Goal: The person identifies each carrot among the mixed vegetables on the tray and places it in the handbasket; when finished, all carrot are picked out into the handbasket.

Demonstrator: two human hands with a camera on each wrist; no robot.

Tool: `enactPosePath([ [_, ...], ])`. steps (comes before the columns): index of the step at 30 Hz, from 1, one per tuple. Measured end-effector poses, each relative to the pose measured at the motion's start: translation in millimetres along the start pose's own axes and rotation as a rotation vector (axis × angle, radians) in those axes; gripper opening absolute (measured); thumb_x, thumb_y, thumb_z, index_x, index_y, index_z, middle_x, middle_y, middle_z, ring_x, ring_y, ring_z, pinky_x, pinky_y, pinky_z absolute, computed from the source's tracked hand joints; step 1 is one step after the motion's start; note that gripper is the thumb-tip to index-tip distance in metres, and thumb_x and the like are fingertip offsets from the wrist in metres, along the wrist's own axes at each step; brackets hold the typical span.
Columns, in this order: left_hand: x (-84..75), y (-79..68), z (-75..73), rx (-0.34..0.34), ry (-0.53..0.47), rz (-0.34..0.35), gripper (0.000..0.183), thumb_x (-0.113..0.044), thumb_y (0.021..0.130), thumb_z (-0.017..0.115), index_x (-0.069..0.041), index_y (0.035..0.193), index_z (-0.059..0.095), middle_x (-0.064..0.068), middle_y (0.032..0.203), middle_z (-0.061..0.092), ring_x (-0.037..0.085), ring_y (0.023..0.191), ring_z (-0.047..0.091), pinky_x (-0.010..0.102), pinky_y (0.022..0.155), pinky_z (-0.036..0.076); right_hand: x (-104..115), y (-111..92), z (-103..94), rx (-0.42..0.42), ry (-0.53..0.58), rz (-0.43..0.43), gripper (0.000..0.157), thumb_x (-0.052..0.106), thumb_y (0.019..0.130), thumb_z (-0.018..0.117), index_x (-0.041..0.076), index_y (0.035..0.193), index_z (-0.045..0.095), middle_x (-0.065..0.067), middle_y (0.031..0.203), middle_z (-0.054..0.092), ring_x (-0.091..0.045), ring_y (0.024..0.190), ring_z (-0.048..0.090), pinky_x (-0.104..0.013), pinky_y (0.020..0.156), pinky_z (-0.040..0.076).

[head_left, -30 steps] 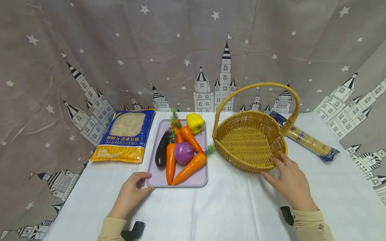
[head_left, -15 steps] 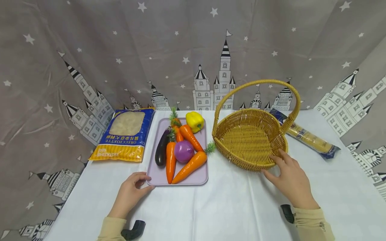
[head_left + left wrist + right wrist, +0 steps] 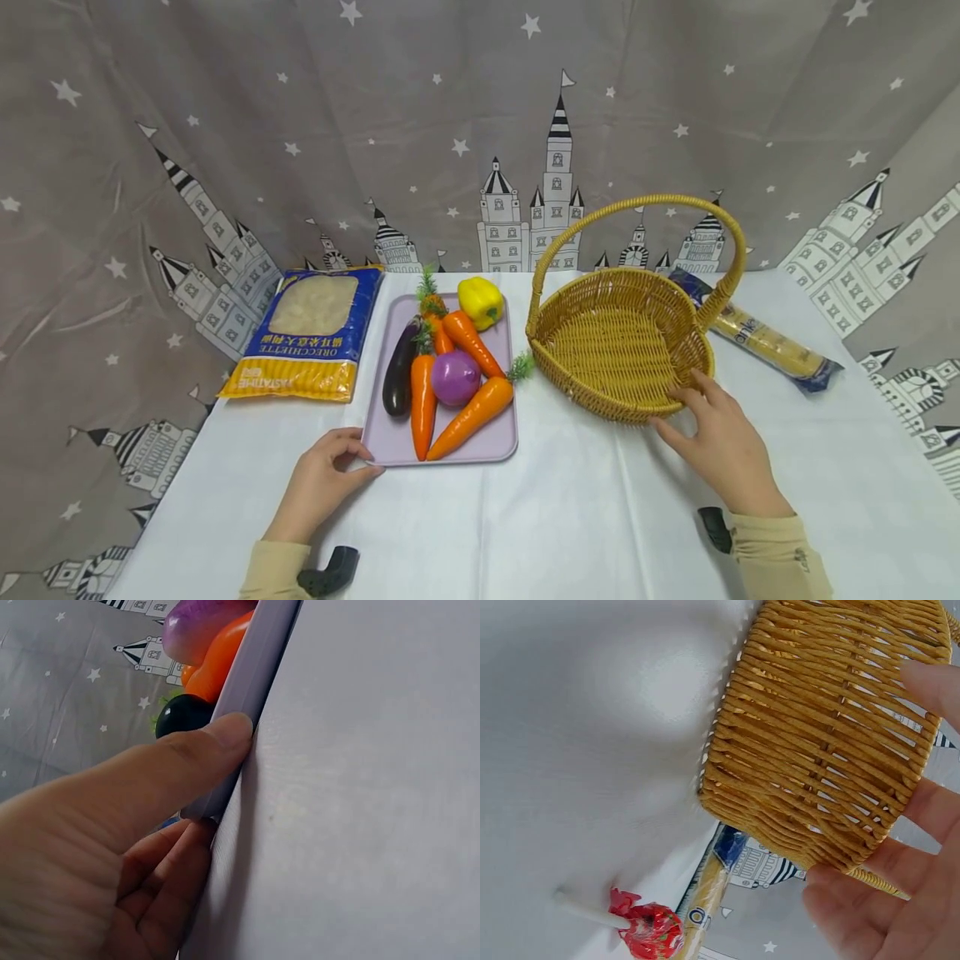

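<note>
In the head view, a lilac tray [image 3: 480,446] carries an eggplant [image 3: 401,371], several orange carrots [image 3: 472,421], a purple onion-like ball [image 3: 456,377] and a yellow bell pepper [image 3: 480,302]. My left hand [image 3: 322,483] pinches its near left corner. Seen from the left wrist, the thumb [image 3: 225,735] lies on the tray's outer wall while curled fingers touch round the corner. To the right stands a wicker basket [image 3: 611,358] with a tall arched handle and nothing inside. My right hand [image 3: 723,450] grips its near right rim, thumb outside, fingertips over the edge.
At the left lies a blue and yellow bag of orecchiette [image 3: 307,333]. A long packet of pasta [image 3: 776,346] lies behind the basket to the right. The right wrist view also shows a red-wrapped lollipop [image 3: 651,930]. A grey castle-print curtain [image 3: 420,108] hangs behind the white-covered table.
The tray and its vegetables have shifted very slightly toward me. Both hands keep their hold, and the basket stays in place. The head view has tilted a little.
</note>
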State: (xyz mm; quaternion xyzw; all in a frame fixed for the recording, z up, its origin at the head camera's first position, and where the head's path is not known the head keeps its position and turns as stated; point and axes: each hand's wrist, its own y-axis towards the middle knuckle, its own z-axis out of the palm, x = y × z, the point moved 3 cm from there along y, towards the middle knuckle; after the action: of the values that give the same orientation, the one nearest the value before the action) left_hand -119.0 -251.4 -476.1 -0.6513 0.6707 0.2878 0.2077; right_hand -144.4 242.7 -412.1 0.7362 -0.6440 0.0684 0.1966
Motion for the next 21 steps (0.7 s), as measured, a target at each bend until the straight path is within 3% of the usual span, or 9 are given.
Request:
enactPosePath([
  [8,2.7,-2.5,-3.1,0.006,-0.014,0.021,0.02,-0.013,0.068,0.087,-0.018,0.076,0.069,0.014,0.125,0.062,0.036,0.118,0.055,0.046,0.098,0.047,-0.6,-2.4,1.0,-0.016,0.037,-0.002,0.049,0.042,0.084,0.072,0.0,0.11,0.064,-0.03,0.138,0.043,-0.054,0.113,0.048,-0.067,0.085,0.045],
  [21,4.0,-6.8,-2.9,0.041,-0.037,-0.035,0.02,-0.017,0.069,0.088,-0.019,0.077,0.07,0.013,0.125,0.062,0.036,0.119,0.054,0.048,0.1,0.046,-2.0,-9.5,0.4,-0.043,0.038,-0.005,0.043,0.036,0.081,0.077,0.003,0.106,0.064,-0.028,0.136,0.045,-0.052,0.113,0.049,-0.066,0.081,0.047],
])
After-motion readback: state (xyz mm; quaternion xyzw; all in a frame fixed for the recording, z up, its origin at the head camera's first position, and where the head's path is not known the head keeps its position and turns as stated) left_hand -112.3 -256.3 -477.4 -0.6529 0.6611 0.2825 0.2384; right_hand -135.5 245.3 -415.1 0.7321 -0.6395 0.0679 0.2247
